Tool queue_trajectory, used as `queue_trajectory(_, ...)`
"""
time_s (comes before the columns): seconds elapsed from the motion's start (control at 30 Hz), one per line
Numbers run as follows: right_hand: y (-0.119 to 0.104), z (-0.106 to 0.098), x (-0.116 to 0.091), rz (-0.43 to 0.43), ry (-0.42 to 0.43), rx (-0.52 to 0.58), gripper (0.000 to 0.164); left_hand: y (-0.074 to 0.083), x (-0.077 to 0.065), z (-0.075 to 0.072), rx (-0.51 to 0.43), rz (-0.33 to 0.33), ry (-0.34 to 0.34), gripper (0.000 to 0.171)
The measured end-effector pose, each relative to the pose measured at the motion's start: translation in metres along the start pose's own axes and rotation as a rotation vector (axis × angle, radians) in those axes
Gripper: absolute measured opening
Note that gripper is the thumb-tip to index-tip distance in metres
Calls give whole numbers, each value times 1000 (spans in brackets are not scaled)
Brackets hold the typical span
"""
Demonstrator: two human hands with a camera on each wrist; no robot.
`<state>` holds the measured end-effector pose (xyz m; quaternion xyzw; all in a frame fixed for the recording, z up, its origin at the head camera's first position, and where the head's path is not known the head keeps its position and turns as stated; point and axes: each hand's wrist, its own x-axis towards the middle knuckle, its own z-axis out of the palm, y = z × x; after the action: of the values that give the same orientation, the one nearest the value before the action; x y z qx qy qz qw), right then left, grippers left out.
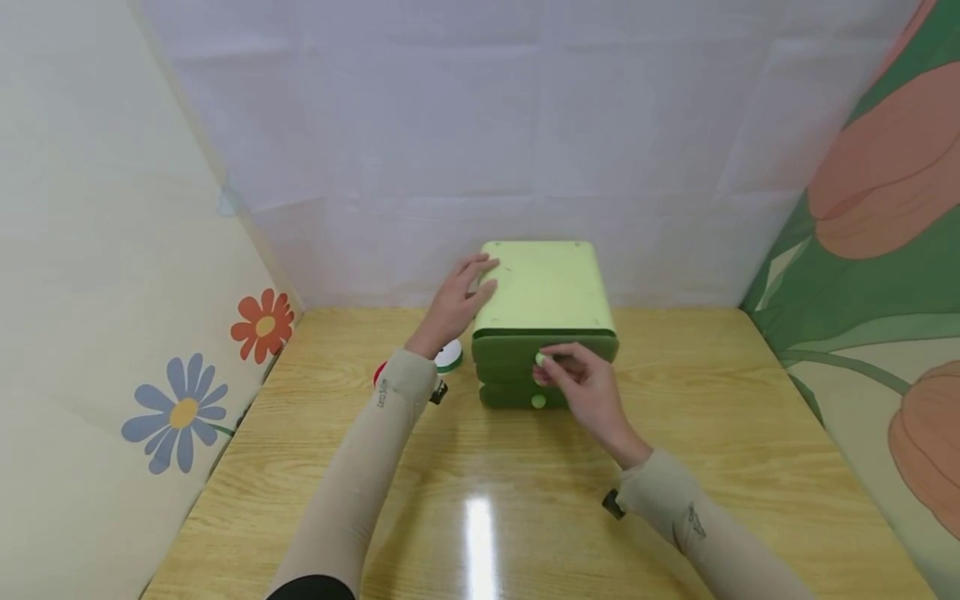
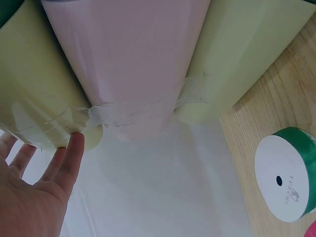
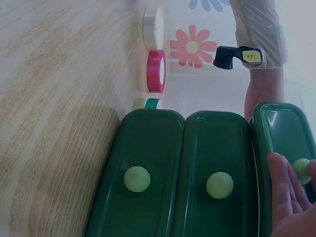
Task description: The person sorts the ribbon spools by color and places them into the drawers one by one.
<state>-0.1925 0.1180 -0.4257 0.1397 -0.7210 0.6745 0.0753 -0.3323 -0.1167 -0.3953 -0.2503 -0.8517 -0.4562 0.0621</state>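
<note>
A small drawer cabinet (image 1: 542, 283) with a pale green top stands on the table, its dark green drawers facing me. My left hand (image 1: 456, 302) rests on the cabinet's left upper edge with fingers spread. In the left wrist view, the fingertips touch the yellowish side near some clear tape (image 2: 74, 118). My right hand (image 1: 588, 392) pinches the round pale green knob (image 3: 301, 170) of the top drawer (image 3: 284, 131) between thumb and fingers. That drawer stands slightly forward of the middle drawer (image 3: 217, 148) and the bottom drawer (image 3: 150, 143), which sit level.
Left of the cabinet, a green-edged white ribbon roll (image 2: 281, 177), a red roll (image 3: 156, 71) and a white roll (image 3: 153, 28) stand on the wooden table (image 1: 315, 467). A white cloth wall (image 1: 450, 125) rises behind; flower-printed panels (image 1: 180, 412) flank the sides.
</note>
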Motion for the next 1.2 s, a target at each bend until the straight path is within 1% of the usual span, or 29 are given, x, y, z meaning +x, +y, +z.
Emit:
queue_trajectory(0.2,1,-1,-4,-1,-6,-30,21,-1,1,1,5,-7,4,57)
queue_trajectory(0.7,-3,0,-18,8,-16,-43,20,-4,1,1,-2,1,11,57)
queue_trajectory(0.9,-4,0,-26,15,-27,-15,20,-2,1,0,-2,-3,6,56)
queue_trajectory(1.03,-4,0,-30,1,-35,-5,19,-2,1,0,-11,-3,3,56)
queue_trajectory(1.2,-5,0,-35,-19,-37,-21,18,-1,1,0,-16,-4,0,56)
